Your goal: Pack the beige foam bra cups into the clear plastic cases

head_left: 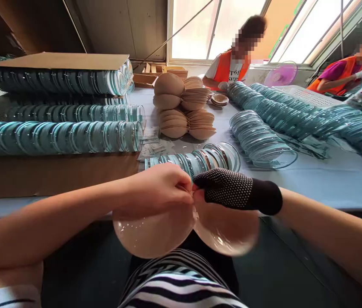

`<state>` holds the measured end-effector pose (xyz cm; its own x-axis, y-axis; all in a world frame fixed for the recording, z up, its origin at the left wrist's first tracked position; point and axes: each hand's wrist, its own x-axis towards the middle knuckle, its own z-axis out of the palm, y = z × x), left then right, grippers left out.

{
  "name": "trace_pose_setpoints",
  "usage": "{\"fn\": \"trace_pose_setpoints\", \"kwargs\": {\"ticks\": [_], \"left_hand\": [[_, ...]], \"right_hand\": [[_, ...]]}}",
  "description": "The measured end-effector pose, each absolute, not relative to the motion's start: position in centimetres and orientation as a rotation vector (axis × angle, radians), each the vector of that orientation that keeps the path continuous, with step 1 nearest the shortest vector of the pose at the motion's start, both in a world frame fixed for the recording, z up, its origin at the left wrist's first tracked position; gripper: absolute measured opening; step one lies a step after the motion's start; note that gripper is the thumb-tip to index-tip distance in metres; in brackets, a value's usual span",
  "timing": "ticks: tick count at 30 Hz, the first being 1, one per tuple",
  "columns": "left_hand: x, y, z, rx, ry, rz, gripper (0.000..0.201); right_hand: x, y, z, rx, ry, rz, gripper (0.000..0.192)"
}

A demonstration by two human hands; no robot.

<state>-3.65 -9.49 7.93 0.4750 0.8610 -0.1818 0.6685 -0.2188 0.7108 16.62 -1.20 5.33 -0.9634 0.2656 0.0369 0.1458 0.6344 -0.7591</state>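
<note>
Beige silicone cups [155, 233], 2 joined at the middle, hang over the lap below the table edge. Bare left hand [158, 188] and black dotted-glove right hand [228, 188] pinch that join with fingertips pressed together. Rows of clear round plastic cases [196, 160] lie just beyond, stacked beige cups [183, 107] farther back.

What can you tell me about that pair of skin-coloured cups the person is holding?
The pair of cups is two round, beige, glossy domes, seemingly under clear film, joined at the middle. They hang below the table edge, above the person's lap. The bare left hand and the gloved right hand pinch them at the centre joint.
</note>
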Motion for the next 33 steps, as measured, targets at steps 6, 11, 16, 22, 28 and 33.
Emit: {"fn": "trace_pose_setpoints", "kwargs": {"ticks": [6, 11, 16, 22, 28, 33], "left_hand": [[-3.7, -9.1, 7.1, 1.860, 1.162, 0.242, 0.020], [-3.6, -8.9, 6.7, 1.889, 1.096, 0.252, 0.022], [-4.1, -8.6, 5.6, 1.857, 1.045, 0.336, 0.022], [-4.5, -8.4, 6.5, 1.823, 1.103, 0.546, 0.025], [-4.2, -8.0, 8.2, 1.890, 1.117, 0.578, 0.024], [-4.8, -8.0, 8.3, 1.853, 1.113, 0.540, 0.027]], "right_hand": [[17.5, -3.0, 5.3, -0.470, -2.773, 0.974, 0.020], [17.0, -3.9, 5.0, -0.512, -2.709, 0.998, 0.019], [16.3, -3.9, 4.8, -0.603, -2.492, 1.139, 0.020], [16.6, -4.3, 5.7, -0.603, -2.421, 0.553, 0.015], [16.5, -2.6, 6.2, -0.518, -2.397, 0.704, 0.015], [17.3, -1.6, 4.8, -0.434, -2.432, 1.174, 0.020]]}}
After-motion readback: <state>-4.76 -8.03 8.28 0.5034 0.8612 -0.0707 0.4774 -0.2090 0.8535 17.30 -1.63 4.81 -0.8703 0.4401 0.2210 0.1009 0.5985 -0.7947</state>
